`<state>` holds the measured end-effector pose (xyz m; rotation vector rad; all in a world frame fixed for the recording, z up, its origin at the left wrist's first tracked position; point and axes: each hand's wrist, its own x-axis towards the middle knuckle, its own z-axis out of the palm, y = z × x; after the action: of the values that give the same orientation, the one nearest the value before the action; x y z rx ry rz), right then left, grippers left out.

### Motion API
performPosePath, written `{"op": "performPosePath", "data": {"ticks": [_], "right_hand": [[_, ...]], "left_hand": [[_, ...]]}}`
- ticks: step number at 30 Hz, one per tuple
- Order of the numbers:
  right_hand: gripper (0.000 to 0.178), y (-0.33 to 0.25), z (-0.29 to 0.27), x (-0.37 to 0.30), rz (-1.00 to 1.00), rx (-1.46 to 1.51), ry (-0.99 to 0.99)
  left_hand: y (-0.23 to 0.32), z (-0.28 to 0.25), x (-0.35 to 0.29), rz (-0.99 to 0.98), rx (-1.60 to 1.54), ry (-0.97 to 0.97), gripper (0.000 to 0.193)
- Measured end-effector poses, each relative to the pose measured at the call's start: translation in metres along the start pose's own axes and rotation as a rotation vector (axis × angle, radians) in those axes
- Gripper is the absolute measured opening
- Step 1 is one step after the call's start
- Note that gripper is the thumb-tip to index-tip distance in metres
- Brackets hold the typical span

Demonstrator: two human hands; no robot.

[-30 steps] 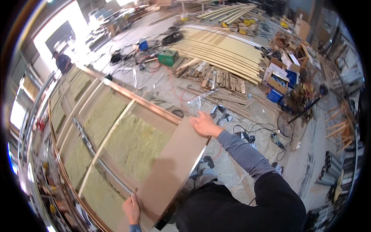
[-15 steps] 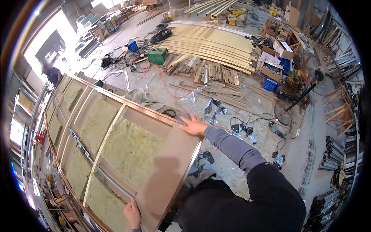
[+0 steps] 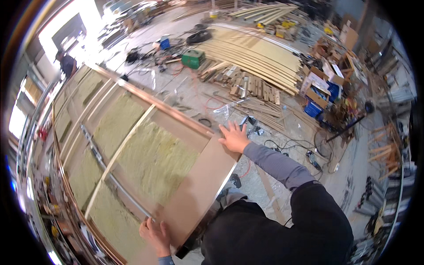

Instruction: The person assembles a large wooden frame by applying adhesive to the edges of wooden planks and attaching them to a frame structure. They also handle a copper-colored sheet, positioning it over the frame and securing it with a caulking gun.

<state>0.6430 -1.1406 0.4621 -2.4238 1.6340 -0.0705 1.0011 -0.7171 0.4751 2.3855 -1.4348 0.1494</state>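
Note:
A large framed panel (image 3: pixel 174 125) lies before me, with copper-coloured edging and pale wooden strips (image 3: pixel 119 153) crossing it. Greenish-yellow insulation batts (image 3: pixel 154 161) fill its bays. A brown board (image 3: pixel 205 179) covers the near end. My right hand (image 3: pixel 234 138) is at the far right corner of this board, fingers spread, palm down. My left hand (image 3: pixel 155 237) is at the board's left part, by the end of a grey metal rod (image 3: pixel 128 193); its fingers are bent and apart, and the thumb points toward the board. Neither hand visibly holds anything.
Stacked yellowish boards (image 3: pixel 256 55) and wood offcuts (image 3: pixel 247 86) lie on the floor beyond the panel. A green case (image 3: pixel 193 58), cables, a power tool (image 3: pixel 313 160) and cardboard boxes (image 3: pixel 317 88) are around. Another person (image 3: pixel 67 64) stands at the panel's far end.
The view has shifted, so the scene sits lower and further right. My right hand's fingers have spread wider at the corner. My left hand has loosened, its fingers moving apart near the rod end.

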Motion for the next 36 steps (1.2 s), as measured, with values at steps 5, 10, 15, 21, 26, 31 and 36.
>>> {"op": "performPosePath", "data": {"ticks": [5,10,15,21,26,31,36], "right_hand": [[0.088,-0.093,0.004,-0.048,-0.651,0.052,0.071],[0.128,-0.164,0.006,-0.103,-1.068,-0.019,-0.324],[0.135,-0.167,0.008,-0.095,-1.054,-0.088,-0.334],[0.136,-0.162,0.016,-0.087,-1.064,-0.061,-0.289],[0.141,-0.165,0.009,-0.088,-1.054,-0.113,-0.327],[0.113,-0.169,0.020,-0.112,-1.226,-0.037,-0.257],[0.073,-0.174,0.057,-0.150,-1.299,0.022,-0.150]], "left_hand": [[0.001,-0.052,-0.034,0.142,-0.055,-0.391,0.121],[-0.021,-0.053,-0.020,0.010,-0.063,-0.512,0.145],[0.028,-0.022,-0.008,0.053,-0.061,-0.491,0.144],[0.021,-0.007,-0.006,0.073,-0.067,-0.395,0.139],[0.008,-0.007,-0.013,0.138,-0.045,-0.424,0.148],[0.014,-0.007,-0.017,0.116,0.017,-0.513,0.151],[0.013,-0.004,-0.020,0.100,-0.009,-0.527,0.146]]}}
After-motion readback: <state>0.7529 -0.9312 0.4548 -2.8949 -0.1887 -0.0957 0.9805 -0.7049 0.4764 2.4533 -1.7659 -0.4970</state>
